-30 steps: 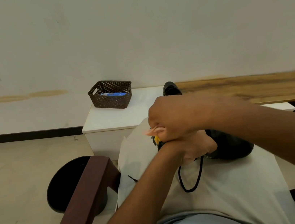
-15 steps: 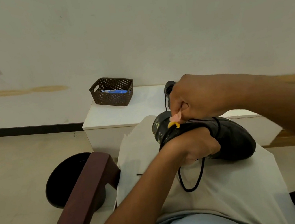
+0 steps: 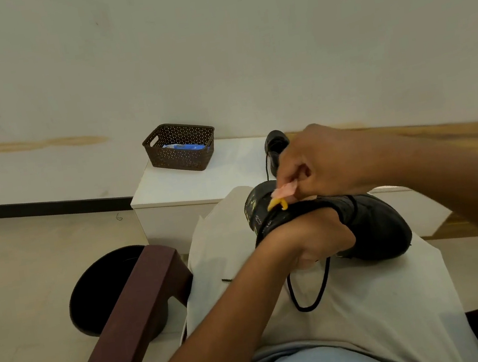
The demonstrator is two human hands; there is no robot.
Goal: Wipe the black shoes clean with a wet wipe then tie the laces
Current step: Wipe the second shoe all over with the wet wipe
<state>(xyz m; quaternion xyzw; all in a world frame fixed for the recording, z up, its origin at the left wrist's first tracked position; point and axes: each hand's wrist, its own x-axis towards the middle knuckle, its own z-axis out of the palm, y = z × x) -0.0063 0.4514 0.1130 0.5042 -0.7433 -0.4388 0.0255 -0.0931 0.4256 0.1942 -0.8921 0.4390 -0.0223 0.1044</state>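
Shoe in work: a black shoe (image 3: 372, 223) lies on its side on the person's lap, on the light trouser fabric (image 3: 357, 311), toe toward the right.
Left hand: the left hand (image 3: 310, 241) grips the shoe at its opening, fingers curled around the upper; the fingertips are hidden behind the shoe.
Right hand: the right hand (image 3: 324, 162) sits above the heel end, its fingers pressed together in a pinch on a small pinkish piece (image 3: 285, 190); what that piece is cannot be told.
Yellow tab: a small yellow item (image 3: 277, 203) sits at the shoe's edge just below the pinch.
Lace: a black lace (image 3: 312, 293) hangs in a loop from under the left hand onto the lap.
Second shoe: another black shoe (image 3: 276, 145) stands on the white tabletop (image 3: 201, 183), partly hidden by the right hand.
Basket: a brown perforated basket (image 3: 180, 152) on the tabletop holds a blue packet (image 3: 185, 147).
Bin: a black bin (image 3: 105, 288) stands on the floor beside the dark wooden armrest (image 3: 134, 321).
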